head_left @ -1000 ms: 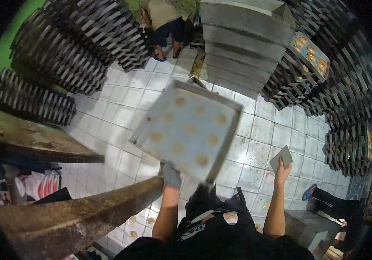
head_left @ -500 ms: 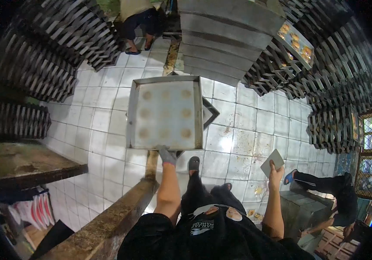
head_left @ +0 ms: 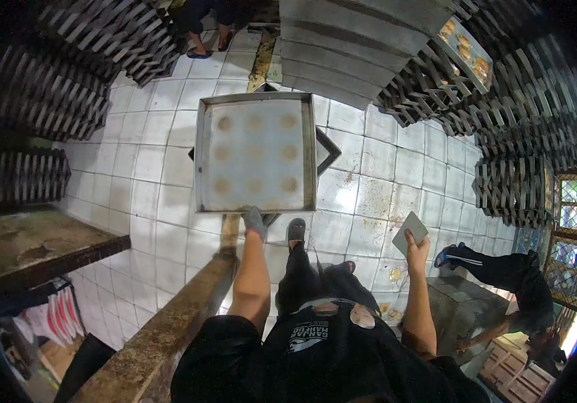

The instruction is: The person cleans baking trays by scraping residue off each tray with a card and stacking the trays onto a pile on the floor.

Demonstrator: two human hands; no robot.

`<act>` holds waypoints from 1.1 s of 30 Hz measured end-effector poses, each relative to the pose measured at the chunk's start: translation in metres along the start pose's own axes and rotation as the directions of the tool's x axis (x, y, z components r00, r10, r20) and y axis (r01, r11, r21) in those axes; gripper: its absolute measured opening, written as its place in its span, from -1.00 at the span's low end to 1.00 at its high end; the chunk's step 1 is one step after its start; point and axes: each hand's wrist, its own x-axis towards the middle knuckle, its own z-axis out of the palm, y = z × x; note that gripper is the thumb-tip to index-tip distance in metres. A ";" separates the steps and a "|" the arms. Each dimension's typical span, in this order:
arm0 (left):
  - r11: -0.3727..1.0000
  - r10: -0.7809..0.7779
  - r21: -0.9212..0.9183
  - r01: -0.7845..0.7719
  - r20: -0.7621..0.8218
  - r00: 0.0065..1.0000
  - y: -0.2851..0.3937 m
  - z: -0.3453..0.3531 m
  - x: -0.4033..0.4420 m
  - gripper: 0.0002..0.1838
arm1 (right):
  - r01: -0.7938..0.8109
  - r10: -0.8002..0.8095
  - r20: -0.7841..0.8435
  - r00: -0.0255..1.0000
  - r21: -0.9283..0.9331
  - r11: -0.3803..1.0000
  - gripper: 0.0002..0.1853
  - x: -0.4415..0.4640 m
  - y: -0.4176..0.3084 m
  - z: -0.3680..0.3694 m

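Observation:
A square metal tray [head_left: 255, 153] with rows of round brownish marks is held out in front of me, over another tray or frame [head_left: 327, 152] whose corners stick out from beneath it. My left hand [head_left: 254, 221], in a grey glove, grips the tray's near edge. Out to the right, my bare right hand [head_left: 416, 250] is closed on a flat grey square scraper [head_left: 410, 232], well apart from the tray.
Stacked trays [head_left: 43, 91] stand on the left, more [head_left: 513, 188] on the right. One tray [head_left: 464, 50] holds baked pieces. A wooden beam [head_left: 167, 329] runs at lower left. A person [head_left: 503, 275] is at right, beside a metal box [head_left: 466, 309]; another person's legs [head_left: 201, 20] show at top.
The tray, tilted and blurred a second ago, now lies square to my view, farther left and higher. My left hand has kept its edge. The scraper has shifted slightly left in my right hand.

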 end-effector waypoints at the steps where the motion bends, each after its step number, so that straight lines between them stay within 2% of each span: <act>1: 1.000 0.006 -0.009 -0.006 -0.007 1.000 -0.009 -0.010 0.015 -0.85 | 0.011 -0.011 0.010 1.000 -0.015 1.000 -0.66 0.001 -0.003 0.004; 3: 0.984 0.071 0.161 -0.075 0.031 0.997 -0.025 -0.039 0.048 -0.78 | 0.006 -0.006 0.046 0.999 0.006 1.000 -0.67 0.000 -0.005 0.010; 5: 0.988 0.083 0.125 -0.086 0.029 0.996 -0.021 -0.034 0.040 -0.76 | 0.006 -0.009 0.084 0.996 0.027 1.000 -0.68 -0.001 -0.007 0.019; 7: 0.997 0.063 0.045 -0.066 0.047 0.997 -0.014 -0.024 0.024 -0.73 | -0.027 0.025 0.054 0.998 0.039 0.999 -0.70 -0.005 -0.010 0.025; 11: 0.997 -0.004 -0.069 0.014 0.146 0.989 -0.004 -0.002 -0.002 -0.68 | -0.025 0.027 0.110 0.994 -0.025 0.999 -0.69 -0.001 -0.003 0.032; 12: 0.995 -0.029 -0.088 0.045 0.179 0.983 -0.002 0.003 -0.007 -0.67 | -0.038 0.033 0.114 0.993 0.039 0.999 -0.69 -0.002 -0.005 0.036; 15: 0.987 -0.107 -0.092 0.132 0.238 0.965 0.006 0.009 -0.021 -0.68 | -0.002 -0.003 0.153 0.988 0.033 0.999 -0.67 0.001 -0.011 0.047; 16: 0.988 -0.147 -0.002 0.152 0.239 0.960 0.009 0.009 -0.025 -0.69 | -0.014 0.010 0.188 0.982 0.018 1.000 -0.65 0.003 -0.012 0.051; 18: 0.978 -0.175 0.151 0.144 0.217 0.960 0.015 0.007 -0.038 -0.61 | -0.011 0.020 0.244 0.970 -0.037 0.999 -0.64 0.011 -0.002 0.066; 19: 0.980 -0.174 0.131 0.149 0.207 0.963 0.023 0.010 -0.052 -0.61 | -0.008 0.033 0.287 0.957 -0.086 0.996 -0.64 0.017 -0.001 0.071; 20: 0.982 -0.150 0.139 0.127 0.170 0.974 0.031 0.010 -0.068 -0.57 | -0.006 0.011 0.327 0.945 -0.016 1.000 -0.62 0.010 -0.022 0.084; 21: 0.983 -0.131 0.147 0.111 0.131 0.983 0.033 0.004 -0.080 -0.52 | 0.001 0.013 0.345 0.939 -0.039 0.999 -0.62 0.008 -0.034 0.094; 23: 0.997 -0.076 0.033 0.073 0.106 0.991 0.018 -0.036 -0.072 -0.51 | -0.022 0.037 0.407 0.913 -0.043 0.999 -0.58 0.008 -0.050 0.114; 24: 0.999 -0.015 -0.039 0.015 -0.008 1.000 0.005 -0.064 -0.058 -0.56 | -0.012 0.033 0.418 0.908 -0.052 0.999 -0.58 0.007 -0.055 0.125; 25: 0.994 0.037 -0.102 -0.050 -0.124 0.992 -0.005 -0.086 -0.048 -0.60 | -0.067 0.052 0.447 0.893 0.019 0.998 -0.51 0.007 -0.056 0.135; 26: 0.992 0.058 -0.101 -0.079 -0.197 0.979 -0.013 -0.103 -0.041 -0.64 | -0.128 0.074 0.476 0.876 0.083 0.988 -0.44 0.009 -0.057 0.141; 27: 0.990 0.077 -0.096 -0.106 -0.271 0.959 -0.022 -0.114 -0.041 -0.67 | -0.126 0.077 0.483 0.872 0.069 0.990 -0.44 0.013 -0.054 0.147; 29: 0.996 0.050 -0.050 -0.069 -0.309 0.950 -0.008 -0.103 -0.080 -0.67 | -0.483 0.303 0.600 0.741 0.161 0.861 -0.31 0.023 -0.049 0.160; 30: 0.997 0.030 0.078 -0.009 -0.281 0.959 -0.005 -0.098 -0.086 -0.64 | -0.510 0.309 0.634 0.709 0.157 0.846 -0.16 0.022 -0.053 0.170; 31: 0.977 0.007 0.206 0.047 -0.255 0.967 -0.001 -0.093 -0.089 -0.61 | -0.508 0.311 0.638 0.704 0.146 0.849 -0.16 0.024 -0.051 0.183; 32: 0.963 0.031 0.269 0.025 -0.202 0.979 -0.004 -0.091 -0.086 -0.39 | -0.496 0.343 0.597 0.725 0.108 0.862 -0.18 0.030 -0.040 0.197; 33: 0.966 0.023 0.256 0.033 -0.214 0.977 -0.010 -0.088 -0.081 -0.39 | -0.485 0.374 0.553 0.744 0.063 0.872 -0.18 0.036 -0.029 0.210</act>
